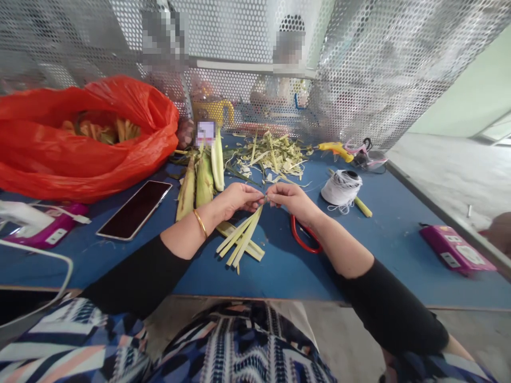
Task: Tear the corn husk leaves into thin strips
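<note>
My left hand, with a gold bangle at the wrist, is pinched on the top end of a small fan of pale green plant strips. Fingertip to fingertip with it, my right hand is closed at the same end. What lies between its fingers is too small to make out. The strips spread downward over another flat strip on the table. Below my right hand lie red scissor handles, partly hidden by the wrist. Thick pale green stalk pieces lie beyond my left forearm.
The blue table also bears a red plastic bag, a phone, plant scraps, a yellow-handled tool, a white thread spool and a magenta power strip. A perforated metal screen stands behind, with people beyond it.
</note>
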A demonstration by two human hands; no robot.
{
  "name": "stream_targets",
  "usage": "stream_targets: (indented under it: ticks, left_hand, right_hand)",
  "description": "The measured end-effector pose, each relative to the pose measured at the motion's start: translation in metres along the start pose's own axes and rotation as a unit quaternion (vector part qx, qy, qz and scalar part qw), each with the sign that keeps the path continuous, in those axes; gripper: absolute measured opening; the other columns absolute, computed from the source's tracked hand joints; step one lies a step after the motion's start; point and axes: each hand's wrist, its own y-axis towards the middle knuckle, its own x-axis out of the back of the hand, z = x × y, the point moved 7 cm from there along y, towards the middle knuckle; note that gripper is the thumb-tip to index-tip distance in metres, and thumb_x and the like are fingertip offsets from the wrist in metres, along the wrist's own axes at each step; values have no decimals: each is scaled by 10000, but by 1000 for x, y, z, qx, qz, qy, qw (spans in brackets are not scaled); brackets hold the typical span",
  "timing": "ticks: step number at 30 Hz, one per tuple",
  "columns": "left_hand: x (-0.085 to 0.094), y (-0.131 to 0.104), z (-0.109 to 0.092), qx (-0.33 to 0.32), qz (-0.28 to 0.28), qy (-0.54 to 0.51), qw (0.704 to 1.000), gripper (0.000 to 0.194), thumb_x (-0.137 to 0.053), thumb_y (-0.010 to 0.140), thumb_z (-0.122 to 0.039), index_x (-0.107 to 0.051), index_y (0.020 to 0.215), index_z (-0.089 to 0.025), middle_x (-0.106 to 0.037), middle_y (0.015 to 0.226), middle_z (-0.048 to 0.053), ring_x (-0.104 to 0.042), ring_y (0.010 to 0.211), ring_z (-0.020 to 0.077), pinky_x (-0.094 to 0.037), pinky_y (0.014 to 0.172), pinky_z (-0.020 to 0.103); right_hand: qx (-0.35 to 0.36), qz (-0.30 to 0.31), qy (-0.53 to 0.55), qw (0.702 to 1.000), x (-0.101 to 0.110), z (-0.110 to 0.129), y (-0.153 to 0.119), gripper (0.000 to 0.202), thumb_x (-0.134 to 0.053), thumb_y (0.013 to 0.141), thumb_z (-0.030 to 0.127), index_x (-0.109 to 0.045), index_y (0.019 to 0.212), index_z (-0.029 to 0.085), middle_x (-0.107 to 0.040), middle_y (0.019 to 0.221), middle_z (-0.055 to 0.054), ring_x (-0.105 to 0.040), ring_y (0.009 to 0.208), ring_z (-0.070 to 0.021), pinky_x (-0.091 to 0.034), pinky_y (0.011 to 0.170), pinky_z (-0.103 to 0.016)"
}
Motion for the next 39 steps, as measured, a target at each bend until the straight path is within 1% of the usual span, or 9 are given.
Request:
stream_targets:
  ticks: [5,9,13,15,18,20,24,30,39]
  left_hand:
    - [-3,1,3,-7,16,22,1000,173,-817,537,-158,-710,668,-126,-672,602,24,-560,516,84,-484,536,216]
    - [-9,-1,-1,-49,25,79,995,123,-787,560,-174,-696,630,-131,-624,543,-4,-517,496,76,-453,537,219]
    - [-14,-4,-5,-84,36,85,992,140,-736,645,-221,-634,598,-137,-593,545,-22,-508,504,65,-430,548,204]
    - [-14,-3,-4,-80,42,72,993,145,-718,668,-230,-617,617,-140,-593,559,-26,-507,498,60,-429,542,199]
    - [-11,0,-2,-64,37,50,996,138,-721,671,-229,-614,660,-143,-604,579,-27,-516,494,59,-436,532,195]
    - [-10,1,0,-58,35,41,997,148,-734,669,-231,-617,682,-142,-612,590,-23,-525,498,59,-441,530,192]
    - [-8,2,1,-51,23,26,998,146,-738,679,-205,-608,691,-137,-622,585,-17,-527,479,55,-443,512,183]
    - [-2,1,1,-43,-33,-7,998,131,-736,666,-151,-611,699,-132,-651,599,-1,-534,454,59,-435,476,179]
    - [2,3,0,-49,-56,2,997,152,-762,541,-128,-661,654,-137,-579,523,-28,-506,470,66,-372,432,177]
  right_hand:
    - [-21,-32,19,999,3,-5,1,163,-670,639,314,-619,631,159,-558,527,29,-463,527,-86,-352,524,-222]
    - [-42,-31,70,996,-2,-10,0,154,-682,632,301,-632,646,156,-567,545,24,-486,527,-86,-392,535,-230]
    - [-3,-41,140,989,4,-3,1,290,-638,663,255,-670,943,188,-671,843,-9,-584,636,-103,-465,622,-254]
    - [13,-55,84,995,11,-1,1,343,-619,666,206,-664,1006,203,-671,904,-6,-591,641,-104,-467,625,-261]
    - [-1,-25,-78,997,12,-5,4,207,-615,668,145,-694,858,171,-646,733,11,-555,588,-108,-442,608,-265]
    - [14,-8,-176,984,9,-6,4,116,-626,673,124,-697,755,164,-625,677,14,-542,612,-118,-420,627,-266]
    - [79,-55,-298,950,7,5,2,92,-631,701,105,-673,651,170,-574,671,11,-507,655,-119,-370,636,-250]
    - [98,-91,-343,930,10,15,-2,116,-640,749,183,-621,636,166,-520,677,12,-475,630,-110,-332,597,-239]
    - [91,-6,-256,962,3,8,0,171,-656,723,251,-588,598,157,-527,609,35,-457,585,-90,-341,560,-228]
